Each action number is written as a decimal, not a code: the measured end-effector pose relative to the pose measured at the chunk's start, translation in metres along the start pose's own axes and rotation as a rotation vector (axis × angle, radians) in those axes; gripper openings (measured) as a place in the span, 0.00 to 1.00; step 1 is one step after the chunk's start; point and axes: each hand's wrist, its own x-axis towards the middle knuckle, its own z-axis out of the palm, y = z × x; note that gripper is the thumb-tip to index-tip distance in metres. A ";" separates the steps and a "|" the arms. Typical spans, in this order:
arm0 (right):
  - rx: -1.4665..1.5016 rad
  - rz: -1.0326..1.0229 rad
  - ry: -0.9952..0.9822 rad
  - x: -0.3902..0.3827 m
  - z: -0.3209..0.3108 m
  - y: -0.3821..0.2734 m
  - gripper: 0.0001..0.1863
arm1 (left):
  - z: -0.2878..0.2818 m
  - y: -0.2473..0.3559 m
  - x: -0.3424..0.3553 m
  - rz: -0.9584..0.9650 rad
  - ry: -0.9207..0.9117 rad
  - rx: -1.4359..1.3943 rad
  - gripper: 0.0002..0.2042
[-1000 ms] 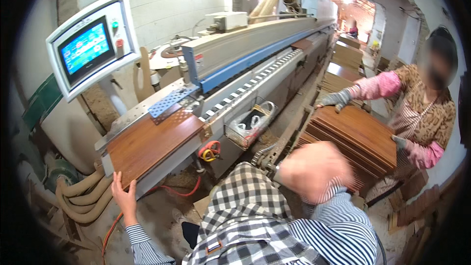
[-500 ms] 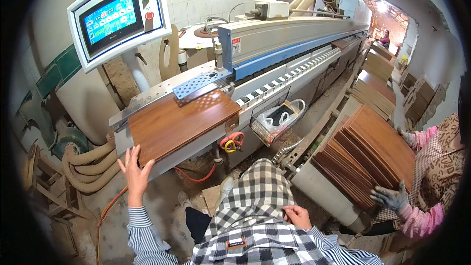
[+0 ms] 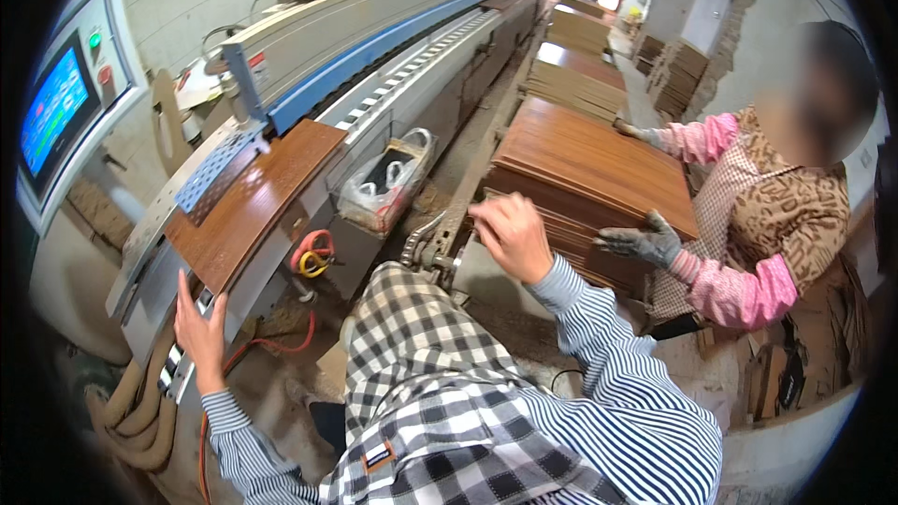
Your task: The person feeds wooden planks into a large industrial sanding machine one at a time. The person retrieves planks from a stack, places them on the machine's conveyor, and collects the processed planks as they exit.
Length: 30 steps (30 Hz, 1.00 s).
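The right hand [image 3: 510,236] has swung up from the lap toward the stack of brown panels [image 3: 585,173] at two o'clock, fingers loosely curled, grasping nothing. The left hand [image 3: 198,332], fingers spread open, stays flat against the bench edge [image 3: 168,304] at eight o'clock, below the wood panel [image 3: 253,201] lying there.

Screen [image 3: 58,117]: placed far left, beside the long machine [image 3: 374,37].
Board [image 3: 253,201]: laid on the machine's near end.
Left hand [image 3: 199,332]: pressed on the machine's front edge, below the board.
Stack of boards [image 3: 585,173]: set right of the machine.
Right hand [image 3: 510,236]: held at the stack's near corner.
Gloved hand [image 3: 645,243]: laid on the stack, right of the right hand.
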 end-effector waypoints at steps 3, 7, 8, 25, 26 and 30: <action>-0.376 -0.039 0.025 0.053 -0.027 0.016 0.20 | 0.003 -0.016 -0.008 0.068 -0.039 0.218 0.35; -0.427 0.102 -0.259 0.059 -0.025 0.066 0.25 | 0.004 -0.006 -0.004 0.078 -0.046 0.212 0.30; -0.402 0.085 -0.257 0.057 -0.028 0.068 0.21 | 0.009 -0.016 -0.005 0.174 0.022 0.236 0.29; 1.171 1.214 0.710 -0.071 -0.079 0.058 0.23 | 0.008 -0.015 -0.012 0.139 0.038 0.223 0.26; 1.077 1.273 0.804 -0.062 -0.081 0.058 0.19 | 0.009 -0.015 -0.011 0.147 0.034 0.218 0.26; 1.152 1.196 0.701 -0.077 -0.065 0.066 0.14 | 0.008 -0.010 -0.010 0.138 0.034 0.206 0.26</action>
